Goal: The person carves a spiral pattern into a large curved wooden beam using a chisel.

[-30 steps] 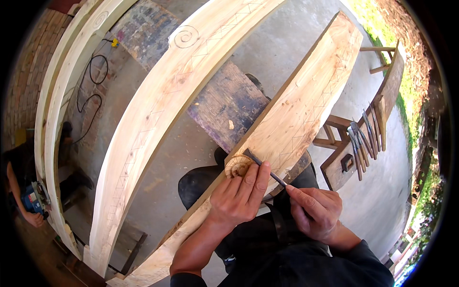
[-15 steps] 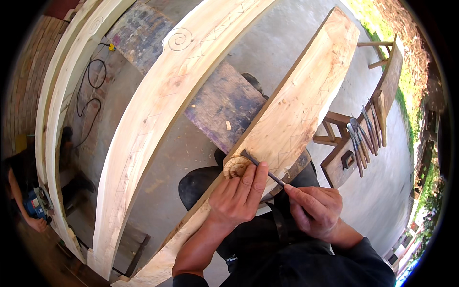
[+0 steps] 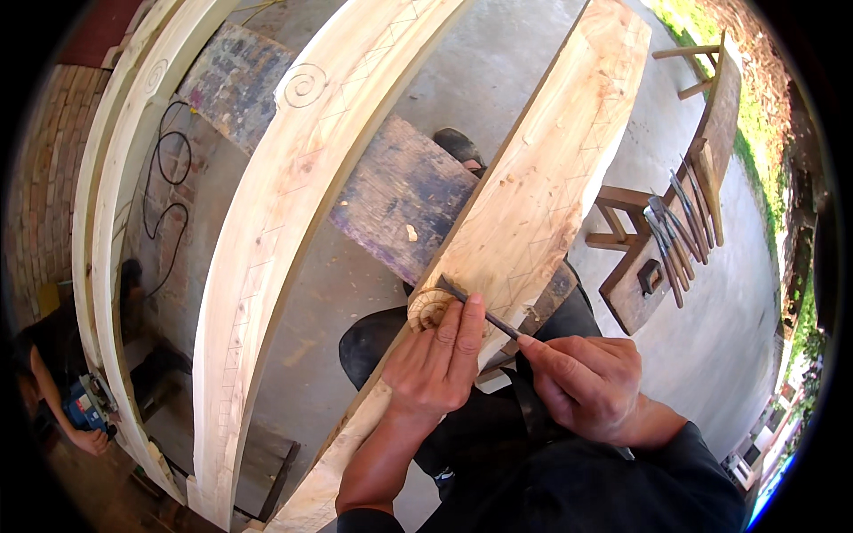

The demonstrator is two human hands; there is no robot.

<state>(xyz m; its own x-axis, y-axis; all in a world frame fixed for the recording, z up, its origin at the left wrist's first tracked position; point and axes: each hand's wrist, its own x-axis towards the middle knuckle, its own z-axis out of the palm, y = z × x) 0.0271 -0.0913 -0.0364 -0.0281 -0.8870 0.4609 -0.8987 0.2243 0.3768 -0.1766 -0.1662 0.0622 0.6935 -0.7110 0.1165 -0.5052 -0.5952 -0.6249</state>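
Across my lap runs a long pale wooden plank (image 3: 533, 191) with zigzag pencil lines. A carved spiral (image 3: 430, 305) curls at its left edge, just beyond my fingers. My right hand (image 3: 588, 377) is closed around the rear part of a slim dark chisel (image 3: 493, 322), hiding most of its handle. Close to the blade, the fingers of my left hand (image 3: 434, 362) press together against the chisel's shaft; its thumb is hidden. The cutting end touches the wood at the spiral's upper right side.
Left of the plank stands a curved beam (image 3: 267, 226) with a drawn spiral, over a stained board (image 3: 400, 191). Several chisels (image 3: 680, 240) lie on a wooden bench (image 3: 626, 298) at right. Far left, another person's hand (image 3: 89, 441) holds a blue power tool (image 3: 84, 407) against more beams.
The view has shifted slightly, so most of the scene sits higher and further left. Both hands keep their hold on the chisel, whose tip stays by the spiral.
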